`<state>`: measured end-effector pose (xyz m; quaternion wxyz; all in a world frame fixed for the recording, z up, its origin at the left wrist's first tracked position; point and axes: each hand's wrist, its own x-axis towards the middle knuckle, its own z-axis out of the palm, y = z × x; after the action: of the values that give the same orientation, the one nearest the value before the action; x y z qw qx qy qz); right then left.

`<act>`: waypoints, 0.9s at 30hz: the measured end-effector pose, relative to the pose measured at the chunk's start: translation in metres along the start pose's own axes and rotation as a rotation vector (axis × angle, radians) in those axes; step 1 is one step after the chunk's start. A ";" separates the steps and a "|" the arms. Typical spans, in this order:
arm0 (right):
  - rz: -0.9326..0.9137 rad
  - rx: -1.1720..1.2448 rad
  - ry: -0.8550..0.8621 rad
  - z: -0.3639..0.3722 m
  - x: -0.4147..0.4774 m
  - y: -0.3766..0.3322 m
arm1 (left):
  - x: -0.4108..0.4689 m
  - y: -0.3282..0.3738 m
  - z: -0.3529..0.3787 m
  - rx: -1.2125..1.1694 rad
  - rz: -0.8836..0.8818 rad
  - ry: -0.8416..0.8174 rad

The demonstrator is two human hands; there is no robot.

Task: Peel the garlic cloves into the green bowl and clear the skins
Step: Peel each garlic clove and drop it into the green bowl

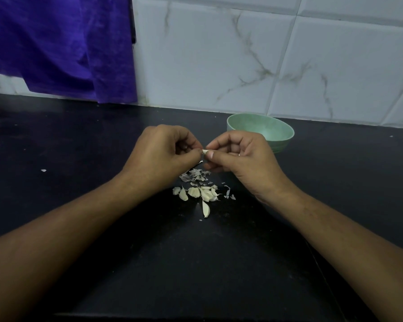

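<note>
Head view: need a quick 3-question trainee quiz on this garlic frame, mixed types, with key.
1. True or false: the left hand and right hand both pinch one clove.
2. Fill in: the bowl stands just beyond the ___ hand.
3. The loose skins lie: A) in the bowl; B) on the counter near the hands; C) in the left hand.
Key: 1 true; 2 right; 3 B.
</note>
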<state>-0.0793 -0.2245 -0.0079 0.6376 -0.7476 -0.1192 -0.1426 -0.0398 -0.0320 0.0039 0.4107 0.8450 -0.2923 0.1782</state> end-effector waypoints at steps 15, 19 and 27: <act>-0.089 0.116 -0.012 0.004 0.001 -0.003 | 0.004 0.008 0.001 -0.686 -0.419 -0.114; -0.050 0.158 -0.022 0.002 0.001 -0.005 | 0.004 0.009 0.001 -0.831 -0.522 -0.179; -0.085 -0.014 -0.022 0.001 0.001 -0.004 | 0.004 0.007 0.002 -0.781 -0.489 -0.231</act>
<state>-0.0796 -0.2229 -0.0042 0.6244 -0.7478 -0.1570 -0.1622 -0.0413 -0.0384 0.0088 0.6926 0.6856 -0.1736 -0.1419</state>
